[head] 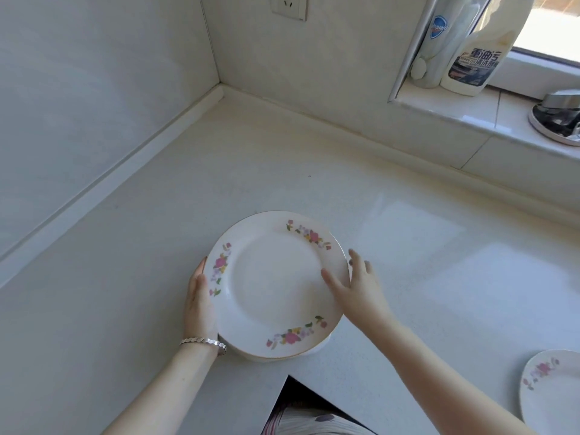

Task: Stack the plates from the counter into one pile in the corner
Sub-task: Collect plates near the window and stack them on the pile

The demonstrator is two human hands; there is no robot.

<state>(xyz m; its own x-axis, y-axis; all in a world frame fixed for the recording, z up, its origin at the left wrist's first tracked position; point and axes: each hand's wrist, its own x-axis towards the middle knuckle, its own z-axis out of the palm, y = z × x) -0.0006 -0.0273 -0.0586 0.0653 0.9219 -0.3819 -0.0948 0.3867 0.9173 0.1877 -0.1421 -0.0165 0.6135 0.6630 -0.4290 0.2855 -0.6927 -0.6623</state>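
Observation:
A white plate with pink flower sprigs on its rim (276, 287) is at the counter's front, on top of at least one more plate whose edge shows underneath. My left hand (199, 304), with a silver bracelet on the wrist, grips the pile's left rim. My right hand (356, 285) holds the right rim, thumb on top and fingers spread around the edge. Whether the pile rests on the counter or is lifted off it is unclear. Another flowered plate (552, 390) lies alone at the lower right, partly cut off by the frame.
The white counter (219, 171) runs back to a walled corner (221, 86) at the upper left. A window sill at the right holds two cleaning bottles (470, 54) and a dark dish (557, 119). A wall socket (288, 6) sits above the corner.

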